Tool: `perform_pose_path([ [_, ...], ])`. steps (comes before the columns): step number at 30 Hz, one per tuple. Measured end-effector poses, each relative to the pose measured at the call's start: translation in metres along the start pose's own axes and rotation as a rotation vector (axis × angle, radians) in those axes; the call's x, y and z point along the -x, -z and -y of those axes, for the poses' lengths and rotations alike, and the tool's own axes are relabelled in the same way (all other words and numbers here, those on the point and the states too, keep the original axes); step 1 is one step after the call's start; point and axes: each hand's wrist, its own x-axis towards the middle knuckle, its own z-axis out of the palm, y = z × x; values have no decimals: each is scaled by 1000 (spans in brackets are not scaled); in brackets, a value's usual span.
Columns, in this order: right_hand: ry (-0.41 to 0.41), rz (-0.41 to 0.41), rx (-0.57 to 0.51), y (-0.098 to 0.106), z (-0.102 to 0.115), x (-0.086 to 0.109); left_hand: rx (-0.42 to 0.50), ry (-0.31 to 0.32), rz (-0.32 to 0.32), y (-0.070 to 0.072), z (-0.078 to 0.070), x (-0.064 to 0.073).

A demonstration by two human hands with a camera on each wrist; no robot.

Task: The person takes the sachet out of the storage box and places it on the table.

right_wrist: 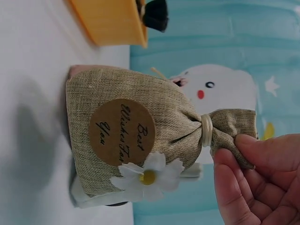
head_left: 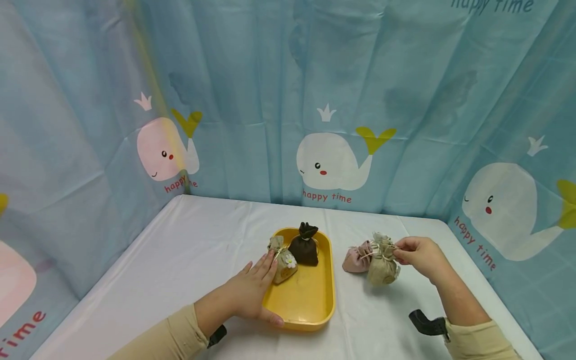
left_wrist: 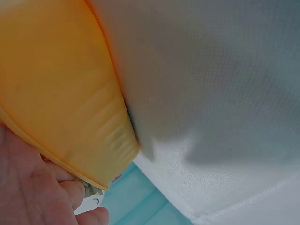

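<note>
My right hand (head_left: 423, 257) pinches the gathered neck of a beige burlap drawstring pouch (head_left: 382, 272) between thumb and fingers. In the right wrist view that burlap pouch (right_wrist: 126, 126) hangs close over the white cloth, showing a round brown "Best Wishes For You" label and a white daisy. Just left of it lies a pink pouch (head_left: 355, 260), partly covered by it. My left hand (head_left: 252, 292) rests on the left rim of a yellow tray (head_left: 306, 302), fingers extended. Inside the tray are a dark brown pouch (head_left: 304, 250) and another burlap pouch (head_left: 285, 267) with a daisy, near my left fingertips.
A white cloth (head_left: 202, 240) covers the table. Blue whale-print curtains (head_left: 252, 100) enclose its back and sides. Behind the held pouch, the right wrist view shows part of a whitish object (right_wrist: 86, 198), mostly hidden.
</note>
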Motion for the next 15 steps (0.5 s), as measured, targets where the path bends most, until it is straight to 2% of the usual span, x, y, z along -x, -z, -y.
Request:
perform_pose_path([
  [9, -46, 36, -7, -18, -15, -4, 13, 4, 0, 0, 0, 0],
  [15, -48, 41, 8, -21, -16, -7, 8, 4, -3, -1, 0, 0],
])
